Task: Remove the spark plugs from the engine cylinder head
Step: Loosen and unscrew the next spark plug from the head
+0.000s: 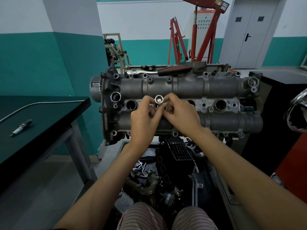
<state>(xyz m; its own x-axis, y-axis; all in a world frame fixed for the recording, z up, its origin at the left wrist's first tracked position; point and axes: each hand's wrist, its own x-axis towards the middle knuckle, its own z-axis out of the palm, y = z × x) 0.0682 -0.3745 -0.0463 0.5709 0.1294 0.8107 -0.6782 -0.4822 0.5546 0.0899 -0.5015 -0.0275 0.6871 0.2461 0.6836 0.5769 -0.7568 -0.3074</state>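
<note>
A person sits facing an engine cylinder head point(181, 103), and both hands meet over its middle row of plug wells. Between them stands a silver socket point(159, 100), upright, its open end towards the camera, set in or just above the second well from the left; the hands hide where it enters.

To do this step well, it seems best to keep the socket straight in line with the well, turn it lightly by the fingers, and lift straight up so the plug comes out with it and does not drop back. Tilting could jam it against the well wall. Whether a plug sits inside the socket cannot be told.

The left hand point(144, 120) has its fingers curled, with thumb and forefinger pinching the socket's left side near the top. The right hand point(182, 117) is likewise curled, its fingertips pinching the socket's right side and shaft lower down. The two hands touch each other below the socket.

Open wells lie just left of the left hand and right of the right hand. A ratchet point(159, 71) rests on the head's far edge, beyond the hands. One spark plug point(21, 127) lies on a desk point(49, 117) well to the left of the left hand.
</note>
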